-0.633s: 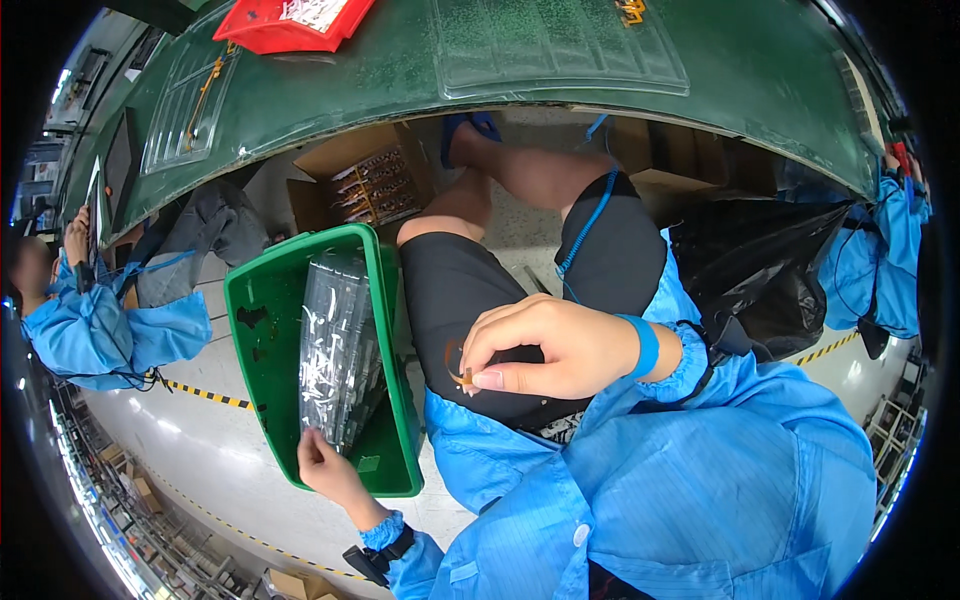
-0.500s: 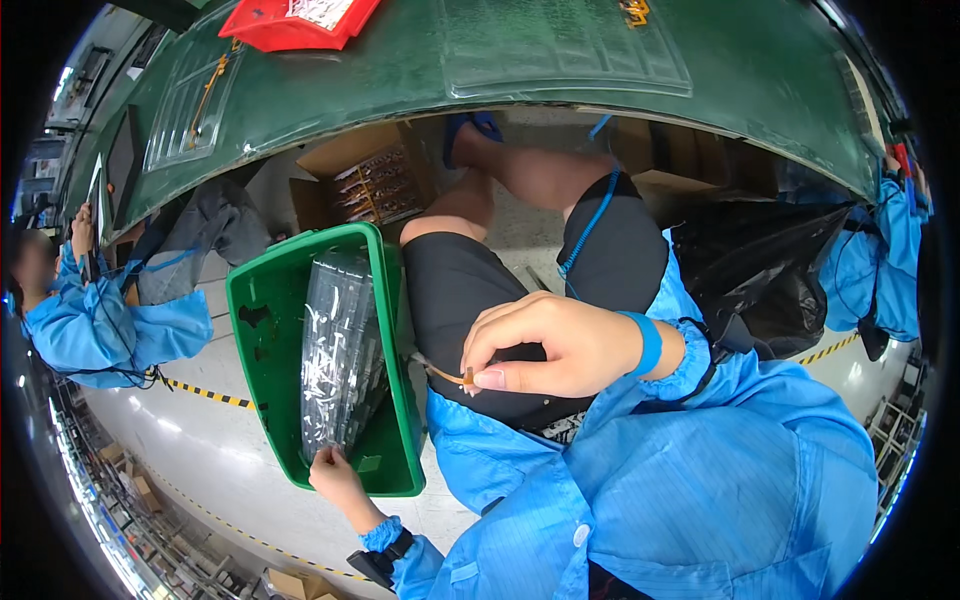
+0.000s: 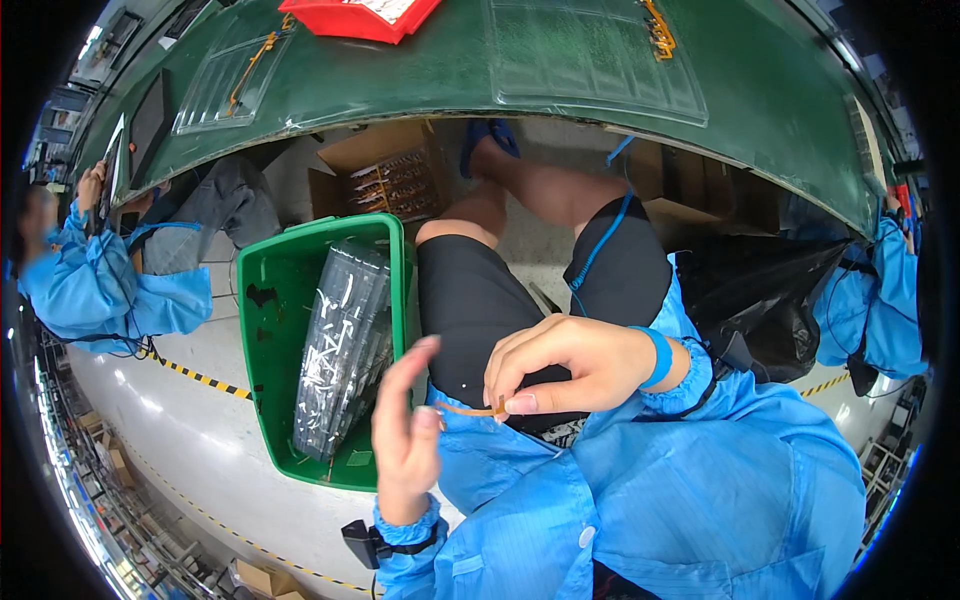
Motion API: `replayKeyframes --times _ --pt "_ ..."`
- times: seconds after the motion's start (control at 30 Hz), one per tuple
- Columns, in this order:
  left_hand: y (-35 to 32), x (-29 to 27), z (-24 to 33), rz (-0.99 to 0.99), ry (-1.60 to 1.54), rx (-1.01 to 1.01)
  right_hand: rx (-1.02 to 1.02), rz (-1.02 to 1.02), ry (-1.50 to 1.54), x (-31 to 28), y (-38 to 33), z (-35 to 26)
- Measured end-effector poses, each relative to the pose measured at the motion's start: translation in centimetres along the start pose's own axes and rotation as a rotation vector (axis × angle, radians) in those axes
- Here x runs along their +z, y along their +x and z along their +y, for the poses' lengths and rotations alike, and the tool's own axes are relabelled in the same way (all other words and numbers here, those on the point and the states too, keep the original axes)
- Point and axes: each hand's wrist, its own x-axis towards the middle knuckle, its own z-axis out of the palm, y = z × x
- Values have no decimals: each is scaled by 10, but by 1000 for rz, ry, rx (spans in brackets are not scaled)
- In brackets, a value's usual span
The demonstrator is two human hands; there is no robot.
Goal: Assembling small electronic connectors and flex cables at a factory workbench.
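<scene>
Over my lap, my right hand (image 3: 575,370) pinches a thin orange flex cable (image 3: 462,409) between thumb and fingertips. The strip's free end points left, toward my left hand (image 3: 405,450). That hand is a little blurred; its fingers are spread, and I see nothing in them. Beside my left thigh stands a green bin (image 3: 258,380). Clear plastic trays (image 3: 345,340) lean inside it, with small white strips scattered over them.
On the green table (image 3: 400,85) lie a red bin (image 3: 370,22), a clear tray (image 3: 590,85) and orange flex cables (image 3: 660,38). Below are a cardboard box (image 3: 325,195) and a black bag (image 3: 760,290). A person in blue (image 3: 85,285) works at left; another blue sleeve (image 3: 880,300) shows at right.
My left hand has let go of the clear trays in the green bin and come up and right, beside the flex cable. My right hand still pinches the cable. The view has shifted slightly.
</scene>
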Motion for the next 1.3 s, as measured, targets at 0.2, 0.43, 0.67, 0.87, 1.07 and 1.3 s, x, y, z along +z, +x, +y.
replayKeyframes --times 0.2,0.43,0.67,0.87,1.07,1.3 --pt "-8 4 -20 -175 -396 -321 24 31 -69 -8 -12 -3" --pt "-7 17 -10 -103 -663 -299 115 64 -85 -17 -24 -5" --pt "-1 21 0 -21 -557 -190 -80 294 -695 -26 -20 -1" --pt "19 21 16 -3 -137 -205 206 -36 -105 -13 14 2" --pt "25 10 17 -39 -83 -181 310 -67 -16 -15 17 13" --pt "32 21 12 302 312 62 227 48 -86 -11 16 11"
